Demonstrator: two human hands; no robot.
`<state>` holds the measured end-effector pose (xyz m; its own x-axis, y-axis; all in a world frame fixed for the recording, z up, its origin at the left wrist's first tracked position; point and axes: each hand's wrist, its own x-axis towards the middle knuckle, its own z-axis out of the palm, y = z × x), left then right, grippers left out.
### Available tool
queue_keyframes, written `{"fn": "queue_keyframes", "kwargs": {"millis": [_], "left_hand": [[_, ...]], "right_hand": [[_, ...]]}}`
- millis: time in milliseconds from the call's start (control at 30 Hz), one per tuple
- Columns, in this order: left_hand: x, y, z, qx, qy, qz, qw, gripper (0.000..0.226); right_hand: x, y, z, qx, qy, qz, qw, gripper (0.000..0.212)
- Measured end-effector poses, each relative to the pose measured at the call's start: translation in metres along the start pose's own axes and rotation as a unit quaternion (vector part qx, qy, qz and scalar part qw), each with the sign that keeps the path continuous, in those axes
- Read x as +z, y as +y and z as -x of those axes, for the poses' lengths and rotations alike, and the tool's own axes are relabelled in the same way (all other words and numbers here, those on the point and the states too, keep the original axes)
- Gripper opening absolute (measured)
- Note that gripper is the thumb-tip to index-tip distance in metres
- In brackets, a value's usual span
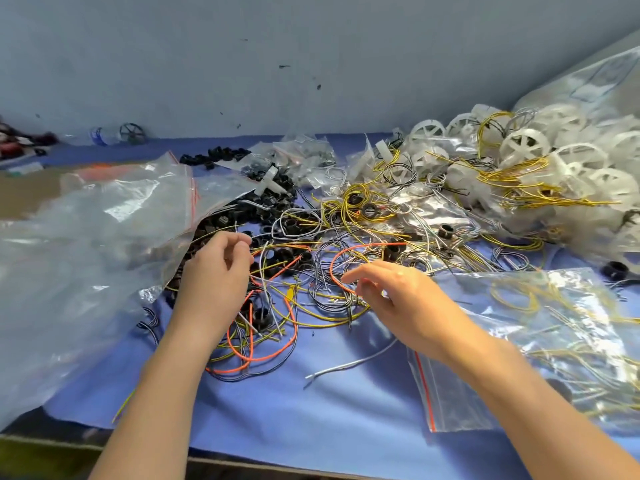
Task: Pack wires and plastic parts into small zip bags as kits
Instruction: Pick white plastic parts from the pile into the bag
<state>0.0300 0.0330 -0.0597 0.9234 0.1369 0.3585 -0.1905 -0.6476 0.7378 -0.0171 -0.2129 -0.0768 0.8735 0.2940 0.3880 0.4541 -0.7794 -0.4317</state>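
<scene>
Reaching into loose wires on a blue cloth (311,427).
Large clear bag (86,254) lies left; the wire tangle (322,296) spreads centre. Left hand (214,275) curls at its left edge, grip unclear; right hand (391,289) hovers loose over an orange wire (331,268).

Bare table (277,420) along bottom centre: open passage, only loose white wire (353,363) crossing it. Centre blocked by wire tangle (311,299). Large clear bag (86,244) fills left; zip bag (554,348) covers lower right. White wheel heap (554,150) upper right; black rings (270,202) behind tangle.
</scene>
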Motion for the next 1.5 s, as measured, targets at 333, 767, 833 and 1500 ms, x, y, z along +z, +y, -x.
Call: {"fn": "queue_keyframes", "kwargs": {"millis": [333, 767, 833, 1500], "left_hand": [[0.045, 0.030, 0.004, 0.096, -0.036, -0.047, 0.994, 0.020], [0.132, 0.081, -0.019, 0.179, -0.158, -0.081, 0.968, 0.030], [0.147, 0.091, -0.022, 0.195, -0.179, -0.098, 0.959, 0.036], [0.214, 0.144, -0.054, 0.236, -0.144, -0.401, 0.873, 0.030]], "right_hand": [[-0.008, 0.000, 0.001, 0.040, 0.010, -0.090, 0.995, 0.027], [-0.033, 0.019, -0.008, 0.135, 0.083, -0.282, 0.946, 0.033], [-0.041, 0.024, -0.008, 0.142, 0.092, -0.312, 0.935, 0.033], [-0.161, 0.079, 0.048, 0.234, 0.317, -0.630, 0.670, 0.027]]}}
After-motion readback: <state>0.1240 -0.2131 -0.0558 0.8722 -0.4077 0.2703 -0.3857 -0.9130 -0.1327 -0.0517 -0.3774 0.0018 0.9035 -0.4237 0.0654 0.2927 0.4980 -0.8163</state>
